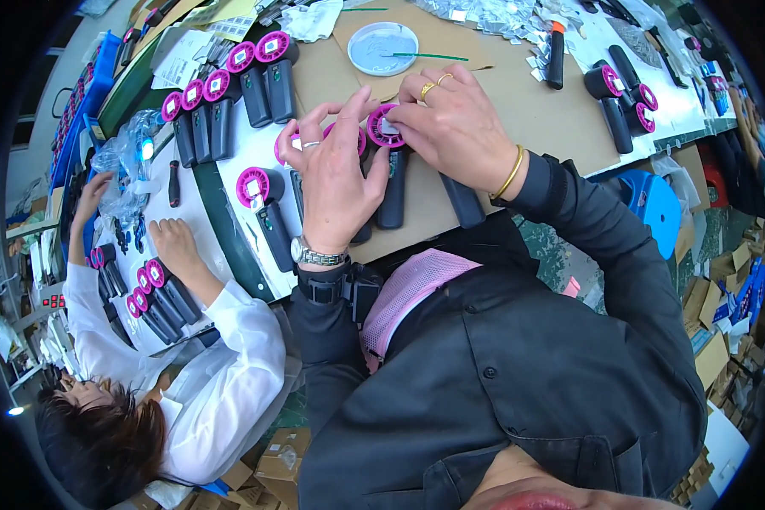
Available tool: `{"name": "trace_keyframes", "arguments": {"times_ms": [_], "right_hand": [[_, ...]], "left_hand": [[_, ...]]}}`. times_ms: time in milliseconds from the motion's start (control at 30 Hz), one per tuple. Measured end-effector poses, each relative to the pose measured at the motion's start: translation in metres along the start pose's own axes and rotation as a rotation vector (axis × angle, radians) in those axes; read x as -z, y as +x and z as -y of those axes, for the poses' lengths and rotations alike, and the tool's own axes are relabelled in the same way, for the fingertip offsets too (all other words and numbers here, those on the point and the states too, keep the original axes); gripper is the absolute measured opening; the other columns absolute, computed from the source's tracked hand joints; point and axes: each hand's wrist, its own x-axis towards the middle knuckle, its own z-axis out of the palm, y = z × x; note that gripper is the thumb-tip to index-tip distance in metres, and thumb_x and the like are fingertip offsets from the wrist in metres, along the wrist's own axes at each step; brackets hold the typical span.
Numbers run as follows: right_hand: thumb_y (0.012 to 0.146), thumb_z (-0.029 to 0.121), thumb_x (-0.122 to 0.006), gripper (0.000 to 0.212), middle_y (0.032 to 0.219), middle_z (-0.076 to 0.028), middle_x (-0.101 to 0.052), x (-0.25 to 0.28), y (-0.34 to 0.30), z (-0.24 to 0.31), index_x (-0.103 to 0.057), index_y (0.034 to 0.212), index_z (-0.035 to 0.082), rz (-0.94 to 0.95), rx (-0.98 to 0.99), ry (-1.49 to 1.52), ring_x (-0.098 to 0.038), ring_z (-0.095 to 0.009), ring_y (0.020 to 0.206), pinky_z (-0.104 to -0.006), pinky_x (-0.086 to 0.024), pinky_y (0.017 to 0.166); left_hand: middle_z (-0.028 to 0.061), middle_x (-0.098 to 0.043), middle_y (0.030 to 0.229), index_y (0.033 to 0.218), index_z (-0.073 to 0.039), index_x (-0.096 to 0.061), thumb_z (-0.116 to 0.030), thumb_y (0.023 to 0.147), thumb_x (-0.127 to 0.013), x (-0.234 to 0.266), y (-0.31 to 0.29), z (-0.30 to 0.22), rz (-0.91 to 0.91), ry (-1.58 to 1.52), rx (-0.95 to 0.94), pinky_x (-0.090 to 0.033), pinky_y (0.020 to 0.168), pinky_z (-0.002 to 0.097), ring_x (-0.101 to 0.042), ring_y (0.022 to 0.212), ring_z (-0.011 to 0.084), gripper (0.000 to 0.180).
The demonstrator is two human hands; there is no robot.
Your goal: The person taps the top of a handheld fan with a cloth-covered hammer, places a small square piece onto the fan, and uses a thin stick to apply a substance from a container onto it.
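Between my hands lies a handheld device with a round pink head and a dark handle (391,194). A small white square (389,127) sits at the middle of that head. My right hand (455,127) leans over it, thumb and fingertips pinched together at the white square; what they hold is hidden. My left hand (342,174) arches at the head's left side with fingers bent and apart, thumb beside the handle. Under and behind it, more pink heads and handles are partly covered. Left of it rests another pink-headed device (268,217), and a dark handle (463,202) lies below my right wrist.
Several more devices stand in a row (200,119) at the back left and a cluster at the right (616,102). Behind are a round clear dish (382,49) with a green strip and an orange-black tool (556,55). At left, a co-worker in a white sleeve (251,327) sits by similar devices.
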Motion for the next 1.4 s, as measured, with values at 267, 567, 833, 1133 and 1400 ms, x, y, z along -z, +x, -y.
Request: {"name": "trace_keyframes", "arguments": {"times_ms": [267, 567, 833, 1133, 1400], "right_hand": [[0.089, 0.022, -0.081, 0.018, 0.102, -0.006, -0.067, -0.009, 0.002, 0.0, -0.081, 0.103, 0.011, 0.076, -0.062, -0.024, -0.064, -0.026, 0.103, -0.0434, -0.043, 0.098], [0.089, 0.017, -0.077, 0.015, 0.098, -0.006, -0.066, -0.002, 0.015, 0.001, -0.081, 0.101, 0.009, 0.3, -0.066, -0.072, -0.065, -0.026, 0.103, -0.0438, -0.044, 0.095], [0.09, 0.017, -0.076, 0.009, 0.1, -0.006, -0.068, 0.007, 0.014, 0.017, -0.079, 0.091, 0.008, 0.247, 0.035, -0.109, -0.065, -0.026, 0.103, -0.0433, -0.044, 0.096], [0.084, 0.021, -0.085, 0.032, 0.105, -0.006, -0.065, -0.008, 0.029, 0.051, -0.069, 0.109, 0.01, 0.103, 0.015, 0.069, -0.064, -0.027, 0.109, -0.0447, -0.042, 0.1], [0.084, 0.023, -0.085, 0.03, 0.107, -0.006, -0.064, -0.027, 0.042, 0.051, -0.073, 0.109, 0.011, 0.094, 0.059, 0.053, -0.063, -0.027, 0.11, -0.0448, -0.042, 0.103]], "left_hand": [[-0.0016, -0.079, 0.128, 0.158, -0.013, -0.05, -0.016, 0.086, -0.085, -0.005, -0.001, 0.003, 0.013, 0.016, 0.013, -0.018, 0.121, 0.0572, -0.054, 0.137, 0.0294, 0.081], [0.0008, -0.078, 0.13, 0.16, -0.011, -0.048, -0.016, 0.085, -0.089, -0.004, 0.004, 0.0, 0.015, 0.018, 0.031, -0.018, 0.123, 0.051, -0.052, 0.139, 0.0301, 0.085], [0.0027, -0.077, 0.132, 0.158, -0.011, -0.051, -0.015, 0.086, -0.084, 0.011, -0.006, 0.006, -0.019, 0.027, 0.026, -0.018, 0.124, 0.0519, -0.053, 0.138, 0.0295, 0.079], [0.005, -0.075, 0.126, 0.151, -0.011, -0.06, -0.008, 0.082, -0.072, 0.042, -0.036, 0.029, -0.057, 0.02, 0.097, -0.017, 0.125, 0.0538, -0.053, 0.139, 0.0302, 0.069], [0.0033, -0.077, 0.128, 0.153, -0.012, -0.057, -0.011, 0.083, -0.075, 0.042, -0.035, 0.041, -0.044, 0.022, 0.059, -0.014, 0.125, 0.059, -0.052, 0.14, 0.0303, 0.072]]}}
